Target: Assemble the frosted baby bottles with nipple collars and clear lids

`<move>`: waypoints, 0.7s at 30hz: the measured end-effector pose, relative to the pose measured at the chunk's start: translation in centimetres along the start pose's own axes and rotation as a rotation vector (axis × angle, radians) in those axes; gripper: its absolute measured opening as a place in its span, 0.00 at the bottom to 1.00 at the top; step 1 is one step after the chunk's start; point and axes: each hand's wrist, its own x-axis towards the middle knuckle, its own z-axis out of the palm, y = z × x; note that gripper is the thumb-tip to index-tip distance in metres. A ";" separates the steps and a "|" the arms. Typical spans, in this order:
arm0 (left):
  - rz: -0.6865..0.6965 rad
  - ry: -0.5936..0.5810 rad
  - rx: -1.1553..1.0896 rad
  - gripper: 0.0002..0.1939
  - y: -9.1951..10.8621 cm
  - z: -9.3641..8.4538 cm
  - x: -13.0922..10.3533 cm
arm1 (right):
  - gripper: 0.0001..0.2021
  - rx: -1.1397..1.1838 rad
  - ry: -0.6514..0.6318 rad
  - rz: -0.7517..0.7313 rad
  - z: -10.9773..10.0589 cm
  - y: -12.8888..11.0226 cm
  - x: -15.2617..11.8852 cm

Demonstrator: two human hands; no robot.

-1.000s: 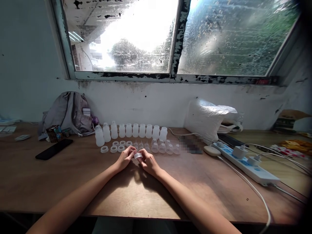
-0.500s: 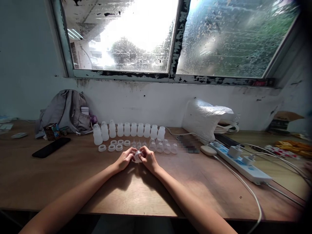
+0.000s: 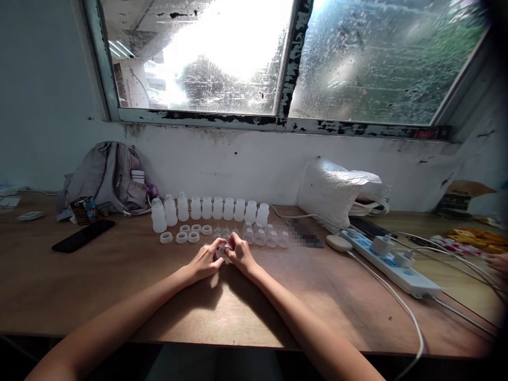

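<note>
Both hands meet over the middle of the wooden table. My left hand [image 3: 207,259] has its fingers curled around the left side of a small translucent ring [image 3: 226,247]. On the other side, my right hand [image 3: 239,254] pinches the same ring, partly covering it. Just beyond them lie small clear teats [image 3: 226,232]. White collar rings [image 3: 182,237] lie in two rows to the left, and clear domed caps [image 3: 271,239] stand to the right. Behind these is a line of frosted bottles [image 3: 218,208]; the leftmost ones have tops on.
A black phone [image 3: 83,236] and grey backpack [image 3: 105,180] are at the left. Right of the caps are a blurred dark patch, a white plastic bag [image 3: 337,190], a round white device [image 3: 338,243] and a power strip [image 3: 392,264] with cables. Another person's hand [image 3: 498,262] shows at the right edge.
My left fingers have spread and shifted around the ring, whose face is now more hidden. The other person's hand has come further into view at the right edge.
</note>
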 end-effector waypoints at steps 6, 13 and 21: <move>-0.009 0.031 0.201 0.21 0.6 0.1 -0.3 | 0.06 -0.029 -0.025 0.025 0.1 0.2 0.2; -0.002 0.048 0.284 0.18 1.0 0.5 -0.4 | 0.05 -0.063 -0.036 0.036 0.4 0.4 0.1; -0.149 0.122 -0.080 0.11 -1.2 0.5 0.5 | 0.05 0.148 -0.015 -0.014 0.3 -0.1 -0.2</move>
